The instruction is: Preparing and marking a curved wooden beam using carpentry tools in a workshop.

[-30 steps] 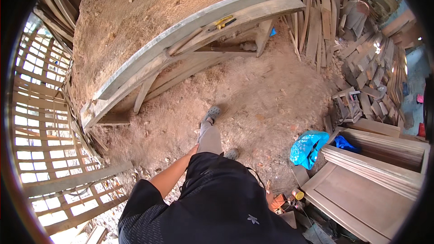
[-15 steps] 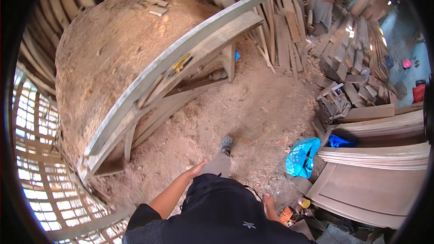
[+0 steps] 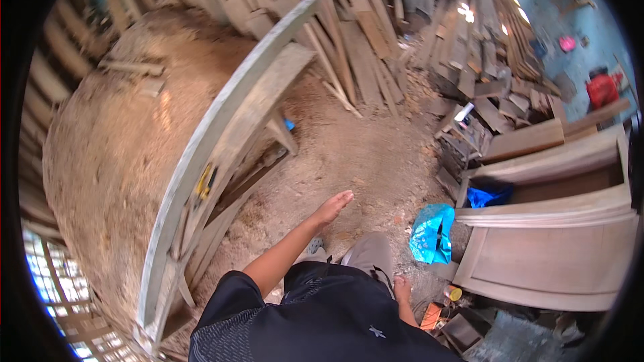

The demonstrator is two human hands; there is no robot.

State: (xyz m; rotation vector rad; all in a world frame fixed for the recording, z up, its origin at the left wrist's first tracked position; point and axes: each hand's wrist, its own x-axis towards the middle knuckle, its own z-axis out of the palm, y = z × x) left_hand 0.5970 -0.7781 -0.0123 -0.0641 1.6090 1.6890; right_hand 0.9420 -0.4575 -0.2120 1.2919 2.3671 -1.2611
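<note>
My left hand [image 3: 333,208] is stretched out over the dirt floor in front of my body, fingers straight and nothing in it. Low at my right side hangs my right hand [image 3: 402,288], small and blurred, so its finger pose is unclear; no object shows in it. Nearest to that hand are a turquoise patterned bag [image 3: 433,233], a can with a yellow end [image 3: 453,293] and an orange box [image 3: 431,316]. To the left stands a long wooden workbench [image 3: 231,117] with a pale beam along its edge. A yellow-and-black hand tool [image 3: 204,182] lies on the bench, touched by neither hand.
Wooden panels or cabinet parts [image 3: 543,261] lie at the right, with a blue bag [image 3: 488,196] among them. Scrap boards [image 3: 365,33] lean and pile up at the back. A large sawdust mound [image 3: 127,154] rises beyond the bench. Small wooden frames [image 3: 463,131] sit near the panels.
My view has turned right, so the bench has shifted left in the picture. My left hand has swung forward from beside my leg, and my legs have changed position in a step.
</note>
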